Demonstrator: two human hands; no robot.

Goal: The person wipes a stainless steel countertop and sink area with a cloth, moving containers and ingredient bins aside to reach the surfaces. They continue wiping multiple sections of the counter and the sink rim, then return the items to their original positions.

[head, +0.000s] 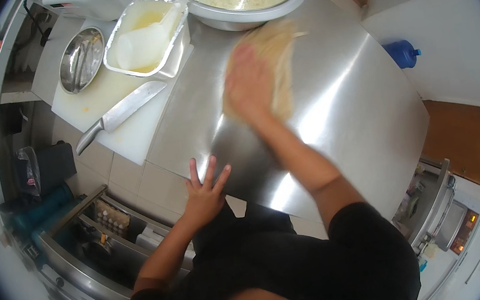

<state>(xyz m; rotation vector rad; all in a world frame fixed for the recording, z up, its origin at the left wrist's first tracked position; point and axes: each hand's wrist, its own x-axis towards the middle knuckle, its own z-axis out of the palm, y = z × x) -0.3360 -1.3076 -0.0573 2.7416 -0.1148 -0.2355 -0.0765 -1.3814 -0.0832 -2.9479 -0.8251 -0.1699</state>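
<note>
My right hand (250, 82) presses flat on a tan cloth (281, 72), which lies on the stainless steel table (345, 138). Both are blurred by motion, and the cloth's folds are hard to make out. Fingers spread, my left hand (206, 194) rests at the table's near edge and holds nothing. Beyond the cloth stands a large round bowl (247, 16) of pale, crumbly food under what looks like a clear cover. To its left, a rectangular metal pan (185, 40) contains yellow liquid and a white plastic scoop (139, 48).
A chef's knife (128, 107) lies on a white cutting board (132, 140), handle over the board's left edge. An oval steel dish (82, 60) sits behind it. An egg tray (112, 217) is in the lower-left unit. A blue water jug (402, 54) is at right.
</note>
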